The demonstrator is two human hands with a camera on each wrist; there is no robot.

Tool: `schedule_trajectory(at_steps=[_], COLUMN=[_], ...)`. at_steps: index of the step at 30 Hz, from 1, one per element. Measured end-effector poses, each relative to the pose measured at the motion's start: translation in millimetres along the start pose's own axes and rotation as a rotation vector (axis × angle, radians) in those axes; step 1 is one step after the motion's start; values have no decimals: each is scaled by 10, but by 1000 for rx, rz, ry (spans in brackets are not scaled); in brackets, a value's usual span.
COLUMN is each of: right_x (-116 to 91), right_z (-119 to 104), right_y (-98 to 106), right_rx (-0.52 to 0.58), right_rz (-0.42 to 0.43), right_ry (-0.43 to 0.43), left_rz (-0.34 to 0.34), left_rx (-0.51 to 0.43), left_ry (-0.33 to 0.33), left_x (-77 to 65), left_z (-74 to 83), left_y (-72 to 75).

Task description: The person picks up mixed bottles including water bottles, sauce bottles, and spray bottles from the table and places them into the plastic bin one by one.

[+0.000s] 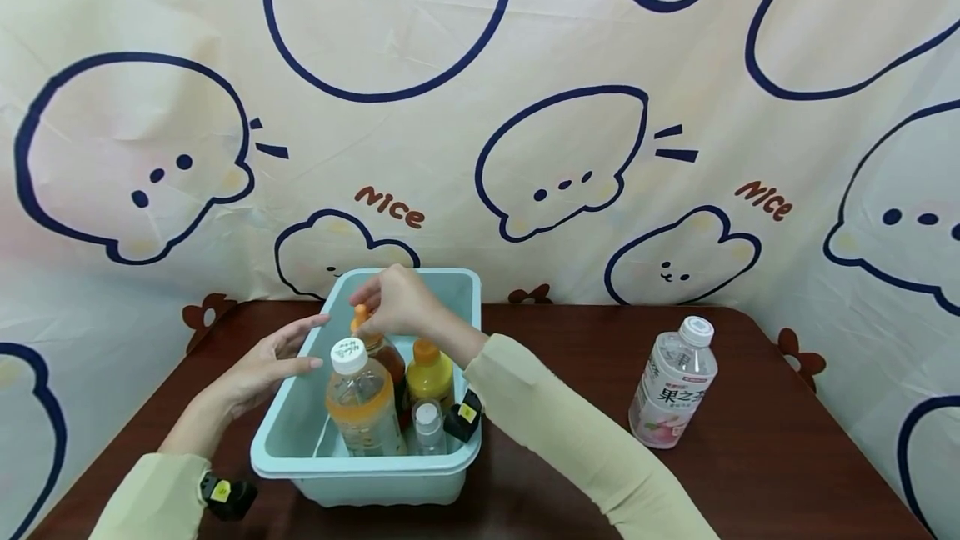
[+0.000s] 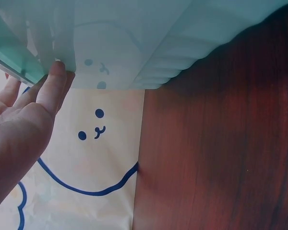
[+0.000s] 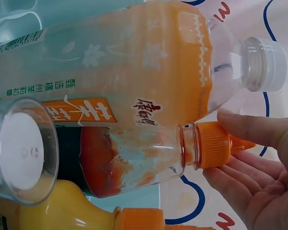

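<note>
My right hand (image 1: 401,302) reaches into a light blue plastic bin (image 1: 367,467) and holds a sauce bottle (image 3: 101,160) by its orange cap, thumb on one side and fingers on the other. Red sauce clings inside that bottle. Beside it in the bin stand a large drink bottle (image 1: 362,411) with a white cap and orange band, a yellow squeeze bottle (image 1: 431,377) with an orange cap, and a small clear bottle (image 1: 429,432) with a white top. My left hand (image 1: 262,365) touches the bin's left rim with extended fingers.
A pink-labelled drink bottle (image 1: 672,386) with a white cap stands on the dark wooden table (image 1: 570,407), right of the bin. Behind the table hangs a cream cloth (image 1: 435,140) with blue cartoon outlines.
</note>
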State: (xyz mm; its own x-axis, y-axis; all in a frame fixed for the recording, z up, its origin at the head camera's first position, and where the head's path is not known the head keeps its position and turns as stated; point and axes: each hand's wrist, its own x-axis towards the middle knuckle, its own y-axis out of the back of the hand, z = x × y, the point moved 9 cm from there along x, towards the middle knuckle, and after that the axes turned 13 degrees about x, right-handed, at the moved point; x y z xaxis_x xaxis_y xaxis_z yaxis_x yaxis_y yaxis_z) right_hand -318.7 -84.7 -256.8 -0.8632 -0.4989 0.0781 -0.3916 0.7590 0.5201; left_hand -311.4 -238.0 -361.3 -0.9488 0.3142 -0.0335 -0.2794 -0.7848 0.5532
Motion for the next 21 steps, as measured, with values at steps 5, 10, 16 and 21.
schedule_trajectory(at_steps=[5,10,16,21], right_x=[-25,-53,-63,-79], right_z=[28,32,40,53], right_y=[34,59,94,144], right_rx=[95,146,191,243], right_rz=[5,10,13,29], right_ry=[-27,-42,-38,-43], left_rz=[1,-1,1,2], left_rx=[-4,-4,-4,-8], left_ry=[0,2,3,2], left_x=[-3,-2,0,8], left_z=[-3,-5,-11,-14], left_y=[-6,-10,-5,-5])
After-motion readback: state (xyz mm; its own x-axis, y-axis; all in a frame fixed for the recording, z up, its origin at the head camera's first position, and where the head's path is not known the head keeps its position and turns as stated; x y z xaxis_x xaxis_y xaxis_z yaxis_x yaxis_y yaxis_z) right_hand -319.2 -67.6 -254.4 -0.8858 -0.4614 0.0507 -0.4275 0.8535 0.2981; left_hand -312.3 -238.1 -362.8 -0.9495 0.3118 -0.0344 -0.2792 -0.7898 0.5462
